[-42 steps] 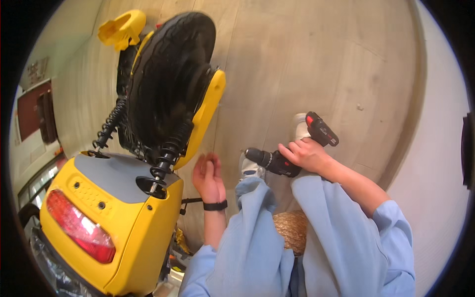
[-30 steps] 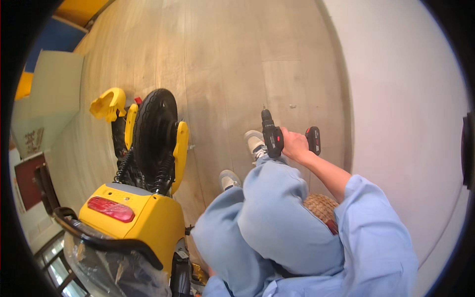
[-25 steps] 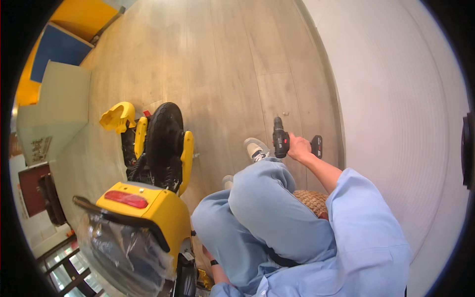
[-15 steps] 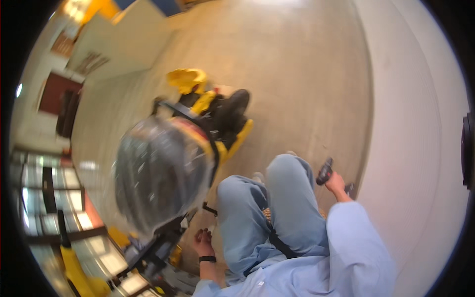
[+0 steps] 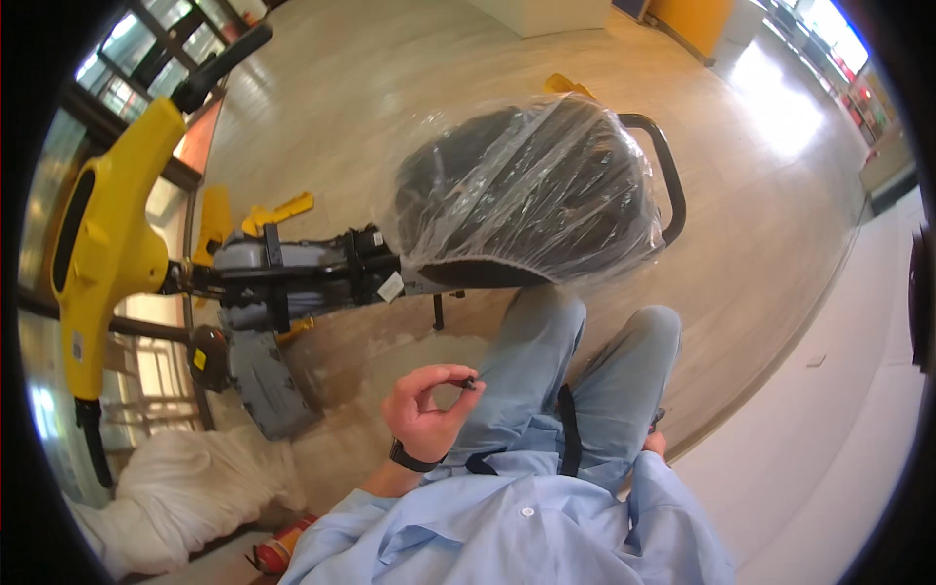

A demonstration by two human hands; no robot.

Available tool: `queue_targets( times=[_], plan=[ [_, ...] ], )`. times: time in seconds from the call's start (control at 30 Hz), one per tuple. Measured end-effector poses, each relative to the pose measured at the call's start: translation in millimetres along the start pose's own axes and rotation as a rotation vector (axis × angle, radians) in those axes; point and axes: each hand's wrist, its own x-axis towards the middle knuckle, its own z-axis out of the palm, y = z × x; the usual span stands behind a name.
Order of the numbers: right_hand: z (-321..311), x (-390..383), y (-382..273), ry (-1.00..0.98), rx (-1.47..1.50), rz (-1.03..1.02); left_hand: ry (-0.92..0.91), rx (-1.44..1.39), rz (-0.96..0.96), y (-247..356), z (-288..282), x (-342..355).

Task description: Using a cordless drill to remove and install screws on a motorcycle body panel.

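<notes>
Small dark piece (image 5: 469, 383) was finger-pinched in left hand (image 5: 426, 413), seven o'clock of plastic-wrapped black seat (image 5: 526, 185); steady pinch was judged best. Right hand (image 5: 654, 445): finger state couldn't be told.

the floor (image 5: 770, 224) is pale planks, shiny toward its far right corner. a scooter (image 5: 375, 261) stands on it, yellow plastic pieces (image 5: 278, 212) lie beyond, a white cloth (image 5: 190, 483) sprawls at the near left corner.
</notes>
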Motion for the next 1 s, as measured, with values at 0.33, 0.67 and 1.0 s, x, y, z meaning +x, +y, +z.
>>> queue_targets(
  times=[0.33,0.67,1.0],
  plan=[
    [9.9,-16.4,8.8,-0.062,0.05,-0.126,-0.11,-0.102,0.12,43.0,-1.3,11.5],
    [-20.0,-39.0,-25.1,-0.055,0.315,0.09,-0.183,-0.277,-0.429,20.7,18.7,-19.0],
    [-37.9,11.6,-43.9,-0.049,0.455,0.157,0.141,-0.026,-0.828,-42.5,-43.2,-83.6]
  ],
)
